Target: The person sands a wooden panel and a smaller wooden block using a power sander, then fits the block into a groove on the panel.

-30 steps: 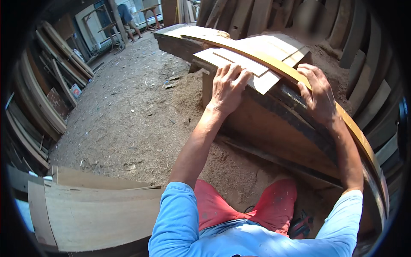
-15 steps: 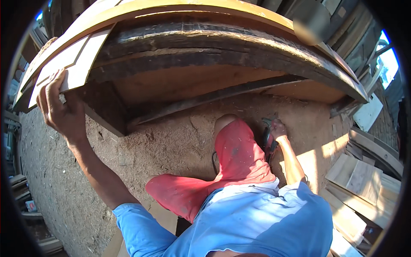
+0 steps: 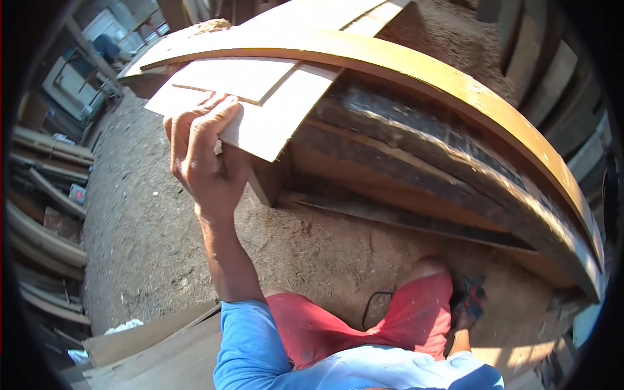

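My left hand (image 3: 211,153) is closed on the near edge of a thin pale wooden panel (image 3: 289,114), thumb and fingers pinching it. The panel lies on the left part of a dark, worn workbench (image 3: 403,140) and overhangs its near side. A smaller flat pale board or raised layer (image 3: 244,75) shows on top of it. Low at my right, beside my knee, my right hand (image 3: 463,320) is wrapped round a red and dark hand-held power tool (image 3: 470,298), whose exact kind I cannot make out. My leg and the shade partly hide it.
An orange-brown board (image 3: 448,68) runs along the bench top. Sawdust covers the ground (image 3: 162,240). Stacked timber (image 3: 49,250) stands at the left, upright planks (image 3: 552,84) at the far right. A flat wooden sheet (image 3: 156,348) lies near my left side.
The view has swung left, so the bench and panel appear further right. My left hand still grips the panel; my right hand stays low with the power tool.
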Motion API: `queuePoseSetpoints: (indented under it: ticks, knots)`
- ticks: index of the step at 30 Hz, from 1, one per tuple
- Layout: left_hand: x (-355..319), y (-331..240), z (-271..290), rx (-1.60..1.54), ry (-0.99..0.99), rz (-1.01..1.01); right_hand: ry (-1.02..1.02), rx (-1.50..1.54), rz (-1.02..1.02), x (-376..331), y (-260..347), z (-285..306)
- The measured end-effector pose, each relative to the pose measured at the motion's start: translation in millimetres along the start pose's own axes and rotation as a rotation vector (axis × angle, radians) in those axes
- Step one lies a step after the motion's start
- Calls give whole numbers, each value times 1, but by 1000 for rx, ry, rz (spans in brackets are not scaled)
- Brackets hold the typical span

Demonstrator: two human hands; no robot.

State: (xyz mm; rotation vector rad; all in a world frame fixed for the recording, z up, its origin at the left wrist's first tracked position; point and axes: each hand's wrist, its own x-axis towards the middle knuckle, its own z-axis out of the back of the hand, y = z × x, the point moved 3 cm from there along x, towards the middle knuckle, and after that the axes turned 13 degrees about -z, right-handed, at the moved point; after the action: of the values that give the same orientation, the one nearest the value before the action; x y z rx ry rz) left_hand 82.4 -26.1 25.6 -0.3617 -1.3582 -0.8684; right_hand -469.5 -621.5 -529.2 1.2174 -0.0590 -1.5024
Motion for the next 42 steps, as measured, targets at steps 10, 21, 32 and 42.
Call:
queuePoseSetpoints:
  ticks: [10, 21, 32, 42]
  knots:
    - [15, -13, 24, 0, 330, 155, 42, -1073, 581, -76, 167, -5]
    - [101, -96, 60, -253, 919, 462, 427, -1474, 416, -205, 349, -46]
    - [87, -285, 202, -353, 1466, 1744, 961, -1172, 778, -501, 479, -136]
    - [107, -237, 184, -306, 252, 2046, 1350, -869, 770, -673, 560, -166]
